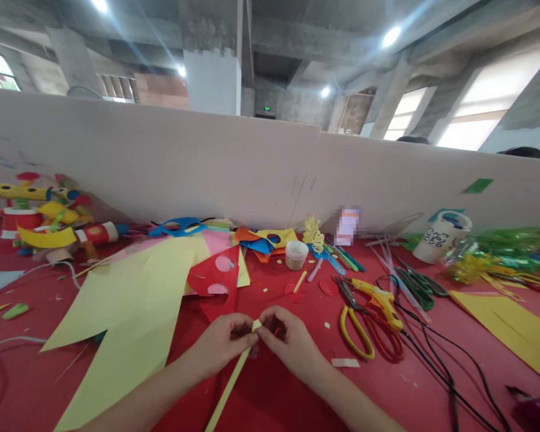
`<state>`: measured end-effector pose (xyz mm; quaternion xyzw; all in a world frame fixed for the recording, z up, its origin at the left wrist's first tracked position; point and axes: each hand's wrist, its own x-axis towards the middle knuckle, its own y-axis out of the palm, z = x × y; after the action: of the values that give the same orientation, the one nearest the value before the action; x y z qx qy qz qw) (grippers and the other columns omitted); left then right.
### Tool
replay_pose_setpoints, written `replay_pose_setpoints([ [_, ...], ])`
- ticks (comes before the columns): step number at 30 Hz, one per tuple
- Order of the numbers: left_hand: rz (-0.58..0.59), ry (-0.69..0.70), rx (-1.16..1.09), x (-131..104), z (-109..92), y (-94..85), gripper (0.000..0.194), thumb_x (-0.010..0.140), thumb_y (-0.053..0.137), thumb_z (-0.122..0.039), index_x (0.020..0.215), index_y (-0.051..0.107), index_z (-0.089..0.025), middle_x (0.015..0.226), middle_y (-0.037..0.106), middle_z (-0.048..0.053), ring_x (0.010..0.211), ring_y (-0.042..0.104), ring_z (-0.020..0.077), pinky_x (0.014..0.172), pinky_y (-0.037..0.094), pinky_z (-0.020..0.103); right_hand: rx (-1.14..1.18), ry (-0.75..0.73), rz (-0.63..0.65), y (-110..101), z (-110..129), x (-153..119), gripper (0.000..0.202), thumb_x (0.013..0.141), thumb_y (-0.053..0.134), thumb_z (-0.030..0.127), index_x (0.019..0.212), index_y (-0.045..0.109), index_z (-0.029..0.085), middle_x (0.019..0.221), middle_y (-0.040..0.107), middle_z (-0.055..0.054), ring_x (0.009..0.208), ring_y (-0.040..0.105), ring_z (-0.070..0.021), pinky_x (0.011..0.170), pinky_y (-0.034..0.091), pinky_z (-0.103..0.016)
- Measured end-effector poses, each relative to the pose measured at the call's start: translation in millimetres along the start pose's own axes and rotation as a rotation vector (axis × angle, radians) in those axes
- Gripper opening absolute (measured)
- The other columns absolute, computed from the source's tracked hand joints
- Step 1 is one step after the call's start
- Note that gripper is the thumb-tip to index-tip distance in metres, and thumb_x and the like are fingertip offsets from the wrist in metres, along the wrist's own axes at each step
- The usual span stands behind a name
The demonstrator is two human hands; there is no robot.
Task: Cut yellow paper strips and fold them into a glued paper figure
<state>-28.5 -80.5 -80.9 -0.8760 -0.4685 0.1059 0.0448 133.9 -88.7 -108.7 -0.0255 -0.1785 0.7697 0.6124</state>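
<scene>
Between both hands is a narrow pale-yellow paper strip (230, 384), its top end bent or folded and its long tail running down toward me. My left hand (227, 342) pinches the strip near that end with thumb and fingers. From the other side, my right hand (288, 342) grips the same end, thumb meeting the left thumb. Just beyond my hands lies a red paper mask (216, 276) with pink ovals. Large pale-yellow paper sheets (139, 300) spread to the left of my left hand.
Right of my hands lie yellow-and-red-handled scissors (357, 327) and a yellow glue gun (382, 303) with black cords. A small white tub (296, 255), markers (348, 258) and a white cup (441, 237) stand or lie farther back. A white partition (207, 162) borders the red table.
</scene>
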Motion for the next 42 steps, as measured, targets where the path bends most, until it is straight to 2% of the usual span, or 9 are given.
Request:
replay_pose_setpoints([
  [6,-0.005,-0.059,0.152,-2.1,0.1,0.3,0.02,0.073,0.049,-0.035,0.061,0.045,-0.019,0.055,0.051,-0.004,0.054,0.051,0.0125,0.056,0.04,0.024,0.192,0.073,0.068,-4.6,-2.8,2.6,0.029,0.082,0.048,0.044,0.082,0.056,0.017,0.069,0.054,0.0,0.053,0.051,-0.0098,0.05,0.043,-0.021],
  [9,0.018,-0.073,0.242,-3.8,2.0,-0.2,0.02,0.076,0.046,-0.036,0.065,0.045,-0.018,0.055,0.049,-0.004,0.052,0.05,0.012,0.053,0.038,0.022,0.27,0.143,0.093,-4.5,-6.1,5.7,0.036,0.075,0.055,0.052,0.077,0.055,0.016,0.062,0.052,0.002,0.049,0.05,-0.0087,0.048,0.043,-0.021],
  [15,0.045,-0.16,0.312,-3.8,2.4,-4.9,0.024,0.079,0.043,-0.039,0.077,0.053,-0.017,0.05,0.043,-0.006,0.044,0.04,0.0104,0.045,0.031,0.021,0.3,0.206,0.202,-8.7,-7.8,8.6,0.04,0.064,0.064,0.053,0.07,0.057,0.015,0.06,0.054,0.003,0.046,0.049,-0.0069,0.05,0.043,-0.022],
  [20,0.04,-0.066,0.371,-4.7,-2.2,-9.1,0.026,0.078,0.048,-0.039,0.077,0.061,-0.017,0.072,0.06,0.001,0.067,0.052,0.0149,0.061,0.037,0.022,0.311,0.27,0.242,-12.0,-8.2,9.3,0.039,0.06,0.068,0.051,0.068,0.059,0.014,0.055,0.055,0.004,0.045,0.049,-0.007,0.049,0.043,-0.022],
  [24,0.038,-0.033,0.362,-3.4,1.8,-11.0,0.029,0.078,0.05,-0.043,0.079,0.063,-0.017,0.076,0.062,0.002,0.071,0.054,0.0158,0.064,0.037,0.022,0.328,0.3,0.264,-13.4,-7.2,9.5,0.04,0.059,0.067,0.052,0.067,0.059,0.014,0.055,0.056,0.003,0.046,0.051,-0.0077,0.05,0.043,-0.022],
  [28,-0.03,-0.095,0.292,-0.8,5.8,-13.5,0.03,0.074,0.054,-0.046,0.075,0.059,-0.016,0.054,0.049,-0.005,0.049,0.042,0.01,0.049,0.03,0.02,0.326,0.278,0.235,-14.5,-6.5,10.1,0.041,0.062,0.066,0.052,0.069,0.058,0.013,0.057,0.057,0.002,0.048,0.051,-0.0079,0.051,0.043,-0.023],
  [31,-0.001,-0.151,0.214,-0.1,3.0,-15.0,0.029,0.075,0.053,-0.044,0.076,0.058,-0.016,0.046,0.041,-0.008,0.041,0.034,0.008,0.045,0.026,0.02,0.357,0.285,0.232,-14.9,-7.6,10.5,0.041,0.061,0.066,0.053,0.07,0.057,0.013,0.058,0.056,0.002,0.05,0.053,-0.0085,0.053,0.043,-0.023],
  [36,0.047,-0.12,0.16,-2.2,-4.0,-15.3,0.026,0.071,0.058,-0.041,0.071,0.062,-0.015,0.061,0.05,-0.004,0.055,0.037,0.0088,0.052,0.027,0.02,0.42,0.331,0.284,-15.3,-8.8,10.3,0.043,0.059,0.068,0.053,0.07,0.055,0.014,0.058,0.056,0.003,0.05,0.053,-0.0079,0.054,0.044,-0.023],
  [42,0.13,-0.226,0.03,-6.6,-5.2,-15.8,0.026,0.072,0.058,-0.041,0.079,0.061,-0.016,0.057,0.038,-0.007,0.048,0.022,0.0068,0.046,0.016,0.021,0.447,0.357,0.319,-16.2,-3.6,9.3,0.04,0.059,0.069,0.05,0.069,0.057,0.014,0.057,0.057,0.003,0.049,0.052,-0.0077,0.053,0.043,-0.023],
])
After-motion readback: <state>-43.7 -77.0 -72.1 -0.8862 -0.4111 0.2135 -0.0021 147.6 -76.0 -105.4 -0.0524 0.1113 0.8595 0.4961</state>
